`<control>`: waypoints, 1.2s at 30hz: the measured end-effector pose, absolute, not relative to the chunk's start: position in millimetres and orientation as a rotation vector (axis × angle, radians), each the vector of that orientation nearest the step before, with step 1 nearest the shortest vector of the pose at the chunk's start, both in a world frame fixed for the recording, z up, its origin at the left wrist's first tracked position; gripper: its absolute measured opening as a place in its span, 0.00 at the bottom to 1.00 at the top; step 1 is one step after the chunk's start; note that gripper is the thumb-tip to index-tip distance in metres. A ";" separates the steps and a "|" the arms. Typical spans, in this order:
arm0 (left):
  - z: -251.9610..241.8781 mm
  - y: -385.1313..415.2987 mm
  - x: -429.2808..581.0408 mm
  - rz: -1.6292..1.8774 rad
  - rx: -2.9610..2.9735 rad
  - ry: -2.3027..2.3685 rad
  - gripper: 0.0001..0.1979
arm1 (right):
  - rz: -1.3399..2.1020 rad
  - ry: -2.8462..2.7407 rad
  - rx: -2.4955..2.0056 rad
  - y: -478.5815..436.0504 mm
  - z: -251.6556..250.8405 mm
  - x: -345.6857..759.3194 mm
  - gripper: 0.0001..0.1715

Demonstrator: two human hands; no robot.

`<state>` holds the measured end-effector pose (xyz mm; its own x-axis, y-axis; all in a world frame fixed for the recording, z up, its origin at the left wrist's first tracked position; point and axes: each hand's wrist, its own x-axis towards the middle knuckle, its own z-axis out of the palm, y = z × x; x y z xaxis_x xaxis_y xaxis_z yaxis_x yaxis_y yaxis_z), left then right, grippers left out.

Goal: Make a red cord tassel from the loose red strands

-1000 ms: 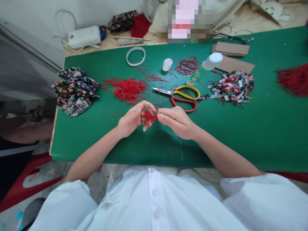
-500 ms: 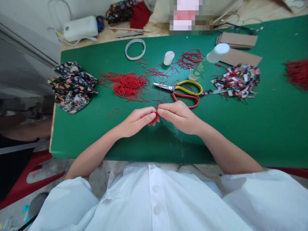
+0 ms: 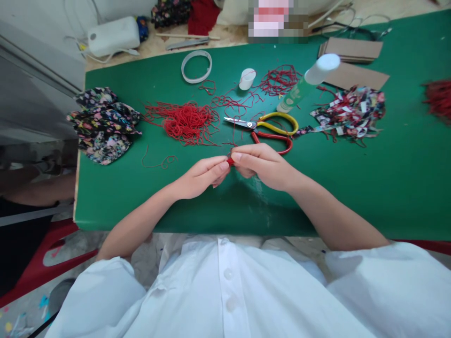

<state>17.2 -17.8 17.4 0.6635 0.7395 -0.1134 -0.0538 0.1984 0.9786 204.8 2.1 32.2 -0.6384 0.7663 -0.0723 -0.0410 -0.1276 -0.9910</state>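
Note:
Close to the table's front edge, my left hand [image 3: 200, 177] and my right hand [image 3: 265, 164] meet at the fingertips. Both are closed on a small red piece [image 3: 230, 161], mostly hidden by my fingers, so its kind is unclear. A thin red cord [image 3: 234, 136] runs up from beside it. Just beyond my right hand lie scissors [image 3: 252, 126] with one yellow and one red handle, blades spread a little. A heap of red cords [image 3: 188, 123] is past my left hand.
On the green table [image 3: 141, 202] lie floral fabric [image 3: 105, 124], a tape ring [image 3: 196, 67], a white cap [image 3: 247, 79], a glue bottle [image 3: 299, 91], cardboard pieces [image 3: 352, 49] and a bundle of fabric strips [image 3: 352, 112]. A white device [image 3: 113, 36] stands at the back left.
My fingers have shifted on the red piece, and less of it shows below them. My right hand has risen slightly. The view has tilted a little; the table items lie as before.

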 end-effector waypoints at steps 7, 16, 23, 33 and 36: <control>14.9 -16.6 23.4 0.693 0.995 0.654 0.24 | 1.938 -1.420 -0.807 4.2 29.8 203.2 0.30; 9.2 -15.6 26.8 0.839 0.998 0.643 0.24 | 1.684 -1.578 -0.763 5.2 32.0 205.0 0.28; 3.6 -10.7 26.5 0.928 1.135 0.656 0.21 | 1.623 -1.532 -0.632 7.7 32.8 206.0 0.26; 2.4 0.6 28.8 0.956 0.974 0.774 0.14 | 1.370 -1.663 -0.686 5.4 58.9 200.6 0.28; 1.9 0.2 32.1 0.974 0.866 0.800 0.11 | 1.275 -1.690 -0.747 5.3 61.3 201.5 0.28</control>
